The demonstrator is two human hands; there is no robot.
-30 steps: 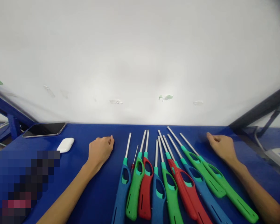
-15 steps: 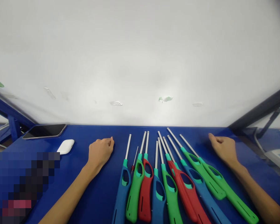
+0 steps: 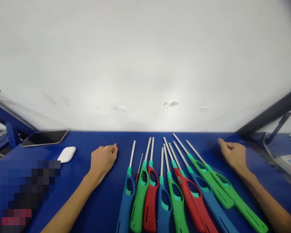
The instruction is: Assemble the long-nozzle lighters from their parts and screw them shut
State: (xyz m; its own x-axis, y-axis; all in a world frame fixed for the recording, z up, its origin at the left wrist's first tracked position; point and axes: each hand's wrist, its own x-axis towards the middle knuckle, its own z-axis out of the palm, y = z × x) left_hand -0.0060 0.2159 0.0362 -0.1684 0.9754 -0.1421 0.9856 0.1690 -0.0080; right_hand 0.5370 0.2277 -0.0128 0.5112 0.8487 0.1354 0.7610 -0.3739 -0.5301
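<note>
Several long-nosed lighters (image 3: 174,184) in blue, green and red lie side by side on the blue table (image 3: 106,200), metal tubes pointing away from me. A thin red-handled screwdriver (image 3: 138,170) lies between the leftmost blue lighter (image 3: 127,191) and a green one. My left hand (image 3: 103,158) rests on the table left of the row, fingers curled in a loose fist, holding nothing. To the right of the row, my right hand (image 3: 232,155) rests with fingers curled under, beside the outer green lighter (image 3: 235,197).
A dark phone (image 3: 43,137) lies at the table's back left, with a white earbud case (image 3: 66,154) in front of it. A white wall rises behind the table. A white device (image 3: 289,163) and cable sit past the right edge. A blurred patch covers the near left.
Both hands stay where they were. The view has shifted very slightly, nothing on the table has moved.
</note>
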